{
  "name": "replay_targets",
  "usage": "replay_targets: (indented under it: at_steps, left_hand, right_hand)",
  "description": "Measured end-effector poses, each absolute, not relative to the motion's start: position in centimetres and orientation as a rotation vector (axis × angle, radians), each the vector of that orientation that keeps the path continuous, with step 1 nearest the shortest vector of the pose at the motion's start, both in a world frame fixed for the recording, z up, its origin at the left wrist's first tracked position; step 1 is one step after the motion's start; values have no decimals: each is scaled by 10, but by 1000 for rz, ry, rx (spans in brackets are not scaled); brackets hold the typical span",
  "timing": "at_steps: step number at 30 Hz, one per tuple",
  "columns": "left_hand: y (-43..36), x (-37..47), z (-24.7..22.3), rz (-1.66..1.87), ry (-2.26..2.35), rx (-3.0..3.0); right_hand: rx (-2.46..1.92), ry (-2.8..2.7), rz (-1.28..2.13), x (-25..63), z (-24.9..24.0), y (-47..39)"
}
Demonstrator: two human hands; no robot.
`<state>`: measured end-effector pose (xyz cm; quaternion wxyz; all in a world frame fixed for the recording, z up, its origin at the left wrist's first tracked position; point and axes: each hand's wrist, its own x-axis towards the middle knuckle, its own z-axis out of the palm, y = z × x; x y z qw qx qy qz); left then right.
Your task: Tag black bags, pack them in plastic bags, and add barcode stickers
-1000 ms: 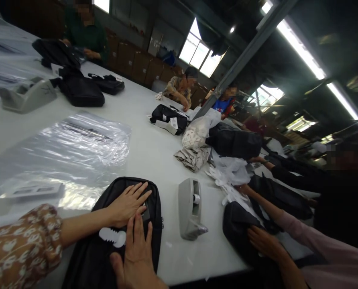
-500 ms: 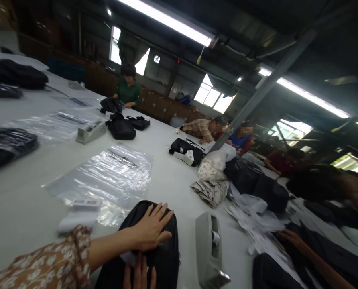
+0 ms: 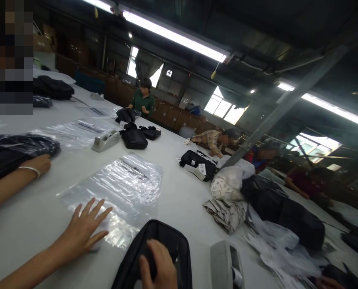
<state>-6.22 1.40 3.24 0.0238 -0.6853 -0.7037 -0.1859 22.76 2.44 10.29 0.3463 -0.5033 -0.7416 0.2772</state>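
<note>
My left hand point(image 3: 87, 226) is off the black bag, palm down and fingers spread, above the near end of a stack of clear plastic bags point(image 3: 127, 176). Beneath it lies a small white item, mostly hidden, its kind unclear. My right hand point(image 3: 161, 265) rests over the front of a small black zippered bag point(image 3: 179, 249), slightly blurred. Its thumb and bent fingers are apart, with nothing visible between them. Right of this bag stands a grey tape dispenser point(image 3: 222, 263).
At the left, a co-worker's hand with a white bracelet point(image 3: 42, 166) touches a plastic-wrapped black bag point(image 3: 25, 146). Another tape dispenser point(image 3: 106, 140) and black bags point(image 3: 134, 137) stand farther back. Crumpled paper point(image 3: 225, 212) and a slanted metal post point(image 3: 266, 116) are at right.
My left hand has left the black bag and moved left to the plastic bags. My right hand has moved farther up the bag. A co-worker's arm has appeared at the left.
</note>
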Motion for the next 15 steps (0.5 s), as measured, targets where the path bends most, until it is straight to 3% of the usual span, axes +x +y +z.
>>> replay_targets:
  at_steps: [3,7,11,15]
  left_hand:
    - [3,-80,-8,-300,-2279,-2210]
    - [-13,-85,-42,-211,-2332,-2293]
    - [-4,-91,-31,-362,-2273,-2213]
    - [15,-85,-1,-421,-2179,-2363]
  right_hand:
    - [-1305,-2066,864,181,131,87]
    - [-1424,-2256,906,118,107,150]
    - [-1578,-2265,888,86,60,172]
    - [-1567,-2297,875,80,44,182]
